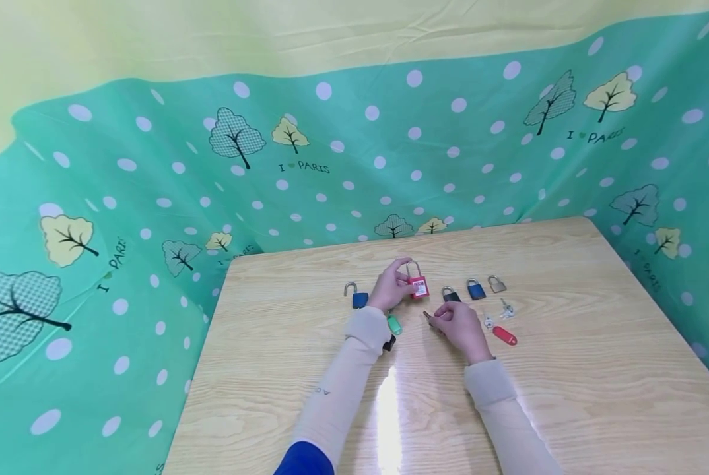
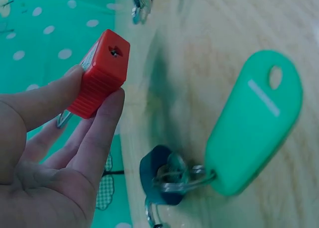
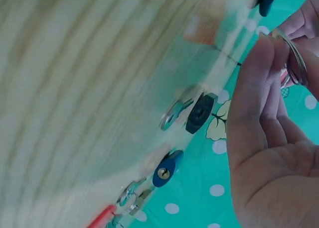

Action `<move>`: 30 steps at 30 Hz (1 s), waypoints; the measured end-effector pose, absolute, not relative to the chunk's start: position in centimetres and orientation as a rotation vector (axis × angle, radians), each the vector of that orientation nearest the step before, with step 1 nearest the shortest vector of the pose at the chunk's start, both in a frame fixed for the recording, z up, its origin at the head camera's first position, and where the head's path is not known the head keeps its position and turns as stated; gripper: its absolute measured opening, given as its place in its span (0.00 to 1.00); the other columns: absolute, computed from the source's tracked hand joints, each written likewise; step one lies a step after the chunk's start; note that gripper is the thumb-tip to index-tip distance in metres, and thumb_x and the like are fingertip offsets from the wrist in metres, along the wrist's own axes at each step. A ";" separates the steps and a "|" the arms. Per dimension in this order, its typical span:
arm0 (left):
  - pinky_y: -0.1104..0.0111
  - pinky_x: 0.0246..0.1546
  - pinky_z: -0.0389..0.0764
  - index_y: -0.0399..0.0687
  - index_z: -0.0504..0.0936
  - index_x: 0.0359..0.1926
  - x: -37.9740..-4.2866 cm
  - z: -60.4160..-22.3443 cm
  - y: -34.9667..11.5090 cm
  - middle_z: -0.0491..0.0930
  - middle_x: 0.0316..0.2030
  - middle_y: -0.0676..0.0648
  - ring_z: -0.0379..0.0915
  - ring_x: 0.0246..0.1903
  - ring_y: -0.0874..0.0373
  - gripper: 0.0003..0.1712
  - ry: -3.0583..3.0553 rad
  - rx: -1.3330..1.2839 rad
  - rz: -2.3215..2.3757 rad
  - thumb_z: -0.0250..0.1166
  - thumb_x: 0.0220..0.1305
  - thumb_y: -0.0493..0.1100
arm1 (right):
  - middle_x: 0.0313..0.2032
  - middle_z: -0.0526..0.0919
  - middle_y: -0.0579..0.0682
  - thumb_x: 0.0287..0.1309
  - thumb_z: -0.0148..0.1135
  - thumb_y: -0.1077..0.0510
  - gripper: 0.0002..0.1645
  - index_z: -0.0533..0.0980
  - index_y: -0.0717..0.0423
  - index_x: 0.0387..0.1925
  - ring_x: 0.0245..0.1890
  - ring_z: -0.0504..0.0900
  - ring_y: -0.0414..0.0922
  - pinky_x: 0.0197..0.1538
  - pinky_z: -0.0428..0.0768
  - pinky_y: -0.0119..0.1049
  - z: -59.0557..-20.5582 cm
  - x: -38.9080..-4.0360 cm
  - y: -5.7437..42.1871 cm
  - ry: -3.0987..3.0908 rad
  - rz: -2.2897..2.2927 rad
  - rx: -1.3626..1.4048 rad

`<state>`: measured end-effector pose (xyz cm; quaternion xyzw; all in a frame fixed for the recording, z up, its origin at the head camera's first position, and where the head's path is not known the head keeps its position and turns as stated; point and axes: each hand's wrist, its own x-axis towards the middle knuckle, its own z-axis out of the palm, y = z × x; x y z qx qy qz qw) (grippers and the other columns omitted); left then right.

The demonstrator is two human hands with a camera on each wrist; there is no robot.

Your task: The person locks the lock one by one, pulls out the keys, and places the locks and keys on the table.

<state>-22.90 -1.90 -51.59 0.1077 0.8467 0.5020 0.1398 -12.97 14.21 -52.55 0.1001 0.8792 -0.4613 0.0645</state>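
My left hand (image 1: 388,290) grips a red padlock (image 1: 418,287) by its body, thumb on one side and fingers on the other. Its closed shackle points away, and the keyhole end of the red padlock (image 2: 107,71) faces the left wrist camera. Just to the right, my right hand (image 1: 463,328) pinches a small key (image 1: 428,316) between thumb and fingertips, pointing toward the padlock. A metal ring (image 3: 297,63) hangs at those fingers in the right wrist view. Beside the left wrist lies a green key tag (image 1: 394,324), with a ring attached.
Left of the hands lies a blue padlock (image 1: 360,300) with its shackle open. On the right are a black padlock (image 1: 451,297), another blue padlock (image 1: 476,289) and a silvery padlock (image 1: 497,284). Loose keys (image 1: 507,309) and a red key tag (image 1: 505,336) lie nearer on the wooden table (image 1: 259,369).
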 end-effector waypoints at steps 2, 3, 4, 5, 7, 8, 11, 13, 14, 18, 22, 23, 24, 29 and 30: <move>0.69 0.34 0.78 0.58 0.63 0.65 -22.8 -51.9 -1.6 0.77 0.39 0.49 0.75 0.35 0.60 0.40 2.470 0.326 1.403 0.69 0.52 0.37 | 0.23 0.79 0.50 0.51 0.66 0.58 0.09 0.77 0.59 0.31 0.22 0.75 0.44 0.26 0.73 0.34 -52.5 -13.0 14.2 2.667 -1.352 0.290; 0.70 0.34 0.78 0.58 0.63 0.65 -22.8 -52.0 -1.5 0.77 0.39 0.50 0.74 0.34 0.61 0.41 2.476 0.329 1.384 0.69 0.52 0.38 | 0.23 0.79 0.50 0.51 0.67 0.57 0.09 0.76 0.59 0.30 0.22 0.74 0.44 0.26 0.72 0.35 -52.5 -13.1 14.1 2.673 -1.329 0.287; 0.70 0.34 0.77 0.58 0.63 0.65 -22.8 -52.1 -1.4 0.77 0.39 0.50 0.74 0.34 0.62 0.41 2.487 0.329 1.360 0.69 0.51 0.38 | 0.23 0.78 0.50 0.50 0.67 0.58 0.09 0.76 0.58 0.30 0.22 0.74 0.44 0.26 0.72 0.35 -52.5 -13.1 14.1 2.679 -1.306 0.287; 0.70 0.34 0.77 0.59 0.63 0.65 -22.8 -52.3 -1.4 0.77 0.39 0.50 0.74 0.34 0.62 0.42 2.496 0.328 1.341 0.70 0.50 0.38 | 0.23 0.78 0.50 0.50 0.67 0.57 0.09 0.76 0.58 0.29 0.22 0.74 0.44 0.26 0.72 0.34 -52.5 -13.2 14.1 2.688 -1.280 0.281; 0.71 0.33 0.77 0.59 0.63 0.65 -22.7 -52.4 -1.2 0.77 0.40 0.50 0.74 0.33 0.62 0.42 2.500 0.315 1.321 0.70 0.50 0.38 | 0.23 0.78 0.49 0.49 0.67 0.58 0.09 0.76 0.58 0.28 0.22 0.74 0.44 0.26 0.72 0.34 -52.6 -13.2 14.0 2.703 -1.233 0.272; 0.71 0.33 0.77 0.59 0.63 0.65 -22.7 -52.5 -1.1 0.77 0.39 0.50 0.74 0.33 0.62 0.42 2.503 0.309 1.310 0.70 0.49 0.39 | 0.23 0.78 0.49 0.49 0.67 0.58 0.09 0.75 0.58 0.27 0.22 0.74 0.44 0.26 0.72 0.35 -52.6 -13.3 13.9 2.709 -1.213 0.270; 0.71 0.33 0.77 0.61 0.63 0.65 -22.7 -52.6 -0.9 0.77 0.38 0.51 0.74 0.32 0.63 0.43 2.507 0.289 1.284 0.71 0.49 0.39 | 0.22 0.77 0.50 0.47 0.68 0.59 0.09 0.74 0.57 0.24 0.22 0.74 0.45 0.26 0.71 0.35 -52.6 -13.3 13.8 2.740 -1.158 0.268; 0.72 0.33 0.77 0.62 0.62 0.65 -22.7 -52.6 -0.8 0.76 0.37 0.53 0.73 0.32 0.63 0.43 2.508 0.283 1.273 0.71 0.49 0.40 | 0.21 0.76 0.50 0.46 0.68 0.60 0.10 0.73 0.56 0.23 0.21 0.73 0.45 0.25 0.69 0.35 -52.7 -13.3 13.8 2.762 -1.130 0.260; 0.72 0.33 0.76 0.62 0.62 0.65 -22.7 -52.6 -0.7 0.76 0.36 0.53 0.73 0.32 0.63 0.43 2.510 0.279 1.265 0.71 0.49 0.40 | 0.21 0.76 0.49 0.45 0.68 0.60 0.10 0.73 0.56 0.22 0.21 0.72 0.45 0.24 0.69 0.35 -52.7 -13.3 13.8 2.778 -1.112 0.254; 0.72 0.33 0.76 0.60 0.62 0.65 -22.6 -52.7 -0.5 0.76 0.37 0.53 0.72 0.32 0.64 0.42 2.528 0.279 1.235 0.70 0.50 0.39 | 0.19 0.75 0.48 0.44 0.69 0.59 0.11 0.73 0.54 0.20 0.20 0.71 0.45 0.22 0.67 0.35 -52.8 -13.3 13.8 2.829 -1.051 0.233; 0.72 0.35 0.75 0.56 0.62 0.65 -22.4 -52.6 -0.5 0.77 0.38 0.50 0.72 0.33 0.64 0.43 2.549 0.296 1.198 0.71 0.49 0.39 | 0.19 0.75 0.47 0.46 0.69 0.56 0.11 0.74 0.54 0.21 0.19 0.71 0.44 0.21 0.67 0.35 -52.8 -13.3 13.7 2.826 -1.017 0.238; 0.72 0.36 0.75 0.55 0.62 0.66 -22.4 -52.5 -0.5 0.77 0.38 0.50 0.72 0.34 0.64 0.43 2.551 0.301 1.190 0.71 0.49 0.39 | 0.19 0.75 0.47 0.46 0.69 0.56 0.11 0.74 0.54 0.22 0.19 0.71 0.44 0.21 0.66 0.35 -52.8 -13.3 13.8 2.821 -1.008 0.240; 0.73 0.36 0.75 0.54 0.62 0.66 -22.4 -52.6 -0.4 0.77 0.38 0.50 0.71 0.34 0.64 0.42 2.556 0.303 1.180 0.71 0.50 0.40 | 0.18 0.75 0.47 0.46 0.69 0.55 0.11 0.74 0.54 0.22 0.19 0.72 0.44 0.21 0.67 0.35 -52.8 -13.3 13.8 2.814 -1.001 0.242; 0.72 0.37 0.75 0.52 0.62 0.66 -22.3 -52.6 -0.3 0.78 0.39 0.51 0.72 0.34 0.64 0.41 2.570 0.281 1.141 0.70 0.51 0.41 | 0.18 0.76 0.46 0.47 0.69 0.54 0.11 0.74 0.54 0.23 0.18 0.72 0.43 0.21 0.67 0.35 -52.9 -13.4 13.8 2.789 -0.994 0.234; 0.72 0.38 0.75 0.52 0.62 0.66 -22.3 -52.6 -0.3 0.78 0.39 0.51 0.72 0.34 0.64 0.41 2.570 0.277 1.136 0.70 0.51 0.41 | 0.18 0.76 0.46 0.47 0.69 0.54 0.11 0.74 0.54 0.23 0.18 0.72 0.43 0.21 0.67 0.35 -52.9 -13.4 13.8 2.786 -0.994 0.235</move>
